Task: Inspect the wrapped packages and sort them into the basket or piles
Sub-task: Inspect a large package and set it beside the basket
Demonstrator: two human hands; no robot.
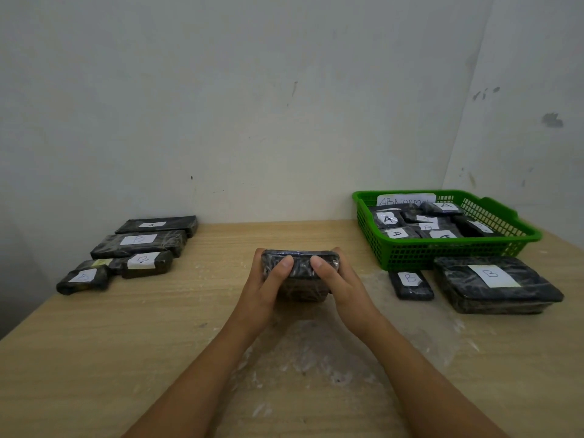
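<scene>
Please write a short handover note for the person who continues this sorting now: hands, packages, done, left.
Left hand and right hand: both grip one wrapped package at table centre; its label is not visible.
Green basket, far right: several packages already inside, mostly marked A.
Left pile: five packages.
In front of the basket: small B package and large B package.
Left: finish inspecting the held one, then place it.

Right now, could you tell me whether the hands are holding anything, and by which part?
Both hands, left and right, grip one black wrapped package by its short ends, thumbs on its near face.
</scene>
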